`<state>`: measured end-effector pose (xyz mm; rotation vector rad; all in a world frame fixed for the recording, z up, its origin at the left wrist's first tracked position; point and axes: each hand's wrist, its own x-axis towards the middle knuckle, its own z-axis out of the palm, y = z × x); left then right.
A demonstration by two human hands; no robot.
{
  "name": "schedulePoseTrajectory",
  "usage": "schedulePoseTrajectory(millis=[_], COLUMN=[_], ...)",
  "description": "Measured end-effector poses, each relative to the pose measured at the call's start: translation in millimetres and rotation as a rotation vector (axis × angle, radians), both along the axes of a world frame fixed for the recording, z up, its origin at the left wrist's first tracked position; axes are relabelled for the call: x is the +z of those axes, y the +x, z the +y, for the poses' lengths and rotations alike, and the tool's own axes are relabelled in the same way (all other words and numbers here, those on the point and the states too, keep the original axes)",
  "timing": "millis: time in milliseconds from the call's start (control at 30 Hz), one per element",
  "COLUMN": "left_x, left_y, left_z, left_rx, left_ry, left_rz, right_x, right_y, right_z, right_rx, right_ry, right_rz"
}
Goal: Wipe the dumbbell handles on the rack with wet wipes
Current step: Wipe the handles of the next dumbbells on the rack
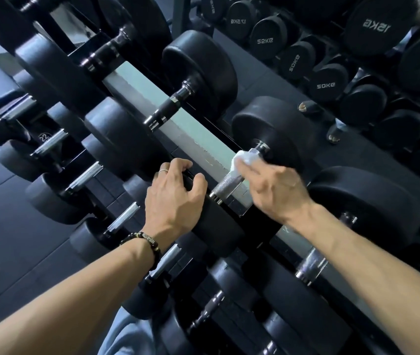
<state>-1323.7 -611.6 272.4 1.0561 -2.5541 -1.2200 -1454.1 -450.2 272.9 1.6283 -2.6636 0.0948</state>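
Currently a white wet wipe (245, 158) is pressed by the right hand (275, 190) onto the far end of a knurled dumbbell handle (229, 181), just beside the far weight head (273, 129). The wipe is bunched under the fingertips; the fingers are extended over it, but whether it is also pinched by the thumb cannot be told, since the thumb is hidden. The near weight head (216, 221) of the same dumbbell is gripped from above by the left hand (173, 198), fingers curled over its top edge, probably so that the dumbbell is kept from rolling in its cradle while the handle is rubbed. A ring and a beaded bracelet (145, 242) are worn on that side.

The dumbbell is seated across the grey rail (193, 129) of the rack, with both heads overhanging, which leaves the handle exposed for wiping. The near half of the handle is uncovered, so the stroke is judged to be at its far limit. A neighbouring handle (168, 107) further along the row and another (311, 262) nearer are untouched at this moment. Lower tiers of smaller dumbbells (83, 178) are seen at left. A mirror behind reflects reversed weight labels.
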Motion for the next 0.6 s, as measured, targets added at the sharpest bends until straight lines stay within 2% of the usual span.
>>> schedulePoseTrajectory(millis=[67,133,200,300,333,467,533,600], left_x=[-0.4,-0.3,-0.4,0.0,-0.1,-1.2,-1.1,-0.8], left_y=[-0.4,-0.2,0.7,1.5,1.7,0.7,1.5,2.0], left_z=[0.1,0.5,0.5,-0.1,-0.1,-0.4,-0.3,-0.4], left_rx=[0.002,0.006,-0.002,-0.012,-0.013,-0.01,-0.011,-0.021], left_ry=[-0.003,0.001,-0.005,-0.007,-0.009,-0.01,-0.009,-0.007], left_rz=[0.009,0.01,0.004,0.0,-0.001,-0.008,-0.007,-0.006], right_x=[-0.1,2.4,-0.3,-2.2,-1.4,5.5,6.4,3.0], right_y=[18.5,28.7,14.9,-6.9,-4.1,31.9,21.9,1.3], right_z=[-3.8,-6.7,-5.1,1.1,0.6,-7.9,-8.5,-4.6], right_rx=[0.164,0.265,0.168,-0.115,-0.12,0.206,0.203,0.043], right_ry=[0.034,0.113,0.151,0.083,0.079,0.092,0.107,0.053], right_rz=[-0.164,-0.203,-0.135,0.005,-0.015,-0.262,-0.175,-0.034])
